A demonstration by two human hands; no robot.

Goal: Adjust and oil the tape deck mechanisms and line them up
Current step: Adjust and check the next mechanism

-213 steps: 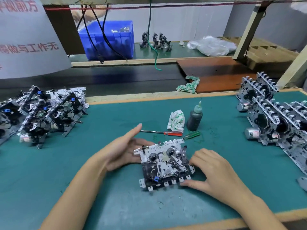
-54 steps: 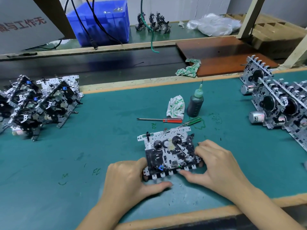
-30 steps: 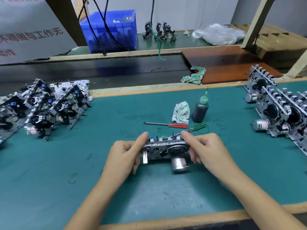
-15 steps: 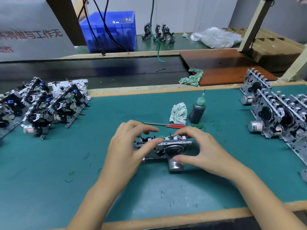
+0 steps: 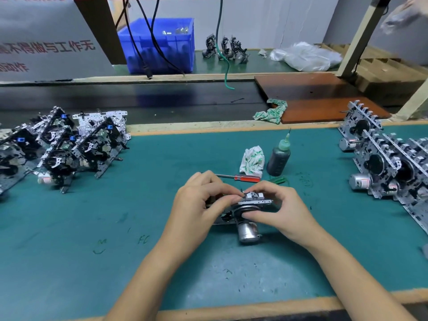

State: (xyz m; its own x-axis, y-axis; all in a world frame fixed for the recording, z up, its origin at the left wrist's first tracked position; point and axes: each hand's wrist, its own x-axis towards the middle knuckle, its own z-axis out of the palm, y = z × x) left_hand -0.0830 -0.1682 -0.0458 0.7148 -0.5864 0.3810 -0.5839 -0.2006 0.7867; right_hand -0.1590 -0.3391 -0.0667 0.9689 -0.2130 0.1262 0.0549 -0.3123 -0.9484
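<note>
Silver-and-black metal tape deck mechanism (image 5: pixel 249 201) stands on edge at mat centre, its cylindrical silver motor (image 5: pixel 247 230) pointing toward 6 o'clock, resting on the teal bench mat (image 5: pixel 92 228). Left hand (image 5: pixel 199 209) has fingers curled over the top edge, gripping it; right hand (image 5: pixel 275 205) pinches the frame, thumb on the dark flywheel side. Judged step: adjusting before oiling — keep the unit braced, move only fingertips, avoid loading the motor. Dark oil bottle with green nozzle (image 5: pixel 279 157) waits at 1 o'clock, red-handled screwdriver (image 5: pixel 240 177) at 12. Finished row (image 5: pixel 393 163) at 3 o'clock; pending pile (image 5: pixel 64 144) at 10 — likely.
</note>
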